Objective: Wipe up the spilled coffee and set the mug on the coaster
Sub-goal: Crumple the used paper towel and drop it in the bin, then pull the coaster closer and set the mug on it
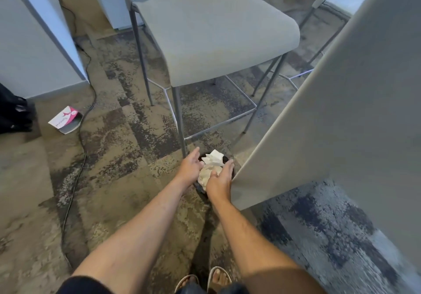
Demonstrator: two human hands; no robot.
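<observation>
Below the stool point(211, 32), at 6 o'clock from its front leg, a small dark bin point(230, 160) stands on the patterned carpet point(127, 157). Crumpled white paper towels point(211, 165) fill the bin and rise above its rim. Both hands reach down to the bin. Left hand point(190, 168): at 9 o'clock of the towels, fingers straight and spread, palm facing the towels; contact with them cannot be confirmed. Right hand point(219, 180): at 5 o'clock of the towels, fingers relaxed and extended, fingertips resting on the wad. Neither hand is closed around anything. Mug, coaster and spilled coffee: outside the camera's field. A white panel point(341, 111) stands at 3 o'clock, just beside the bin. A black cable point(78, 157) runs across the carpet at 9 o'clock. A pink-and-white card point(65, 119) lies at 10 o'clock, beside the cable. Two sandalled feet point(205, 280) stand at 6 o'clock.
</observation>
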